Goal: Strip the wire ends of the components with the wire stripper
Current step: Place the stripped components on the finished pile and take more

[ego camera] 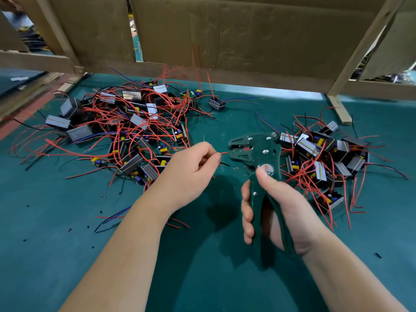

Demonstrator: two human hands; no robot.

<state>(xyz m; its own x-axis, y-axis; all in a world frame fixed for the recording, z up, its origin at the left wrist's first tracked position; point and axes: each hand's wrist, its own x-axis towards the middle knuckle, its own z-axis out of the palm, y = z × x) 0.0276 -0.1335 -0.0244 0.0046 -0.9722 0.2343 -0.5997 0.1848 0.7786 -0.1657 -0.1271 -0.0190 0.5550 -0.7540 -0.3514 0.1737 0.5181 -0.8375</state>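
Note:
My right hand grips the handles of a dark green wire stripper, its jaws pointing left. My left hand pinches a red wire whose tip reaches the stripper's jaws; a black wire end pokes out just below my fingers. The component these wires belong to is hidden under my left hand. A large pile of black components with red, black and blue wires lies to the left. A smaller pile of the same components lies to the right of the stripper.
The green table mat carries small bits of cut insulation. A cardboard wall on a wooden frame closes the back. A single component lies apart near the back. Loose wires lie by my left forearm.

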